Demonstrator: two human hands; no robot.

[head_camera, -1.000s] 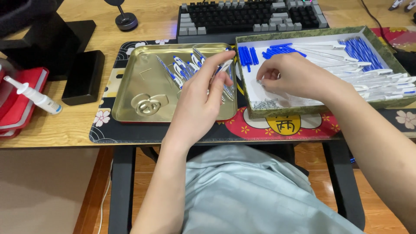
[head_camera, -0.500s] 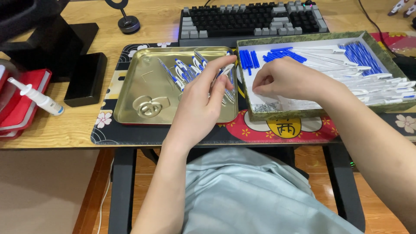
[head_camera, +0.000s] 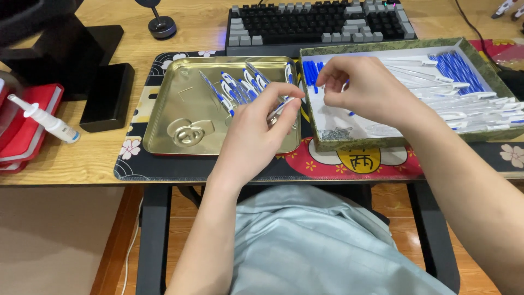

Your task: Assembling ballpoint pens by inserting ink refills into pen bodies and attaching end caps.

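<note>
My left hand (head_camera: 261, 124) hovers over the right side of a gold metal tray (head_camera: 180, 104) and pinches a clear pen barrel (head_camera: 285, 104) between thumb and fingers. Several assembled blue-and-white pens (head_camera: 240, 87) lie in that tray. My right hand (head_camera: 363, 90) reaches into a shallow green-rimmed box (head_camera: 357, 143), its fingers curled over the blue pen parts (head_camera: 311, 74) at the box's left end; whether it grips one is hidden. Clear barrels (head_camera: 469, 106) and more blue pieces (head_camera: 456, 65) fill the box's right side. Small metal springs (head_camera: 335, 133) lie near its front edge.
A dark keyboard (head_camera: 322, 22) sits behind the tray and box. At the left stand a black monitor base (head_camera: 106, 93), a white spray bottle (head_camera: 46, 121) and red notebooks (head_camera: 24, 128). A patterned desk mat (head_camera: 164, 166) lies under the tray.
My right hand has shifted left and further back inside the box, toward the blue parts. My left hand has stayed over the tray with the barrel.
</note>
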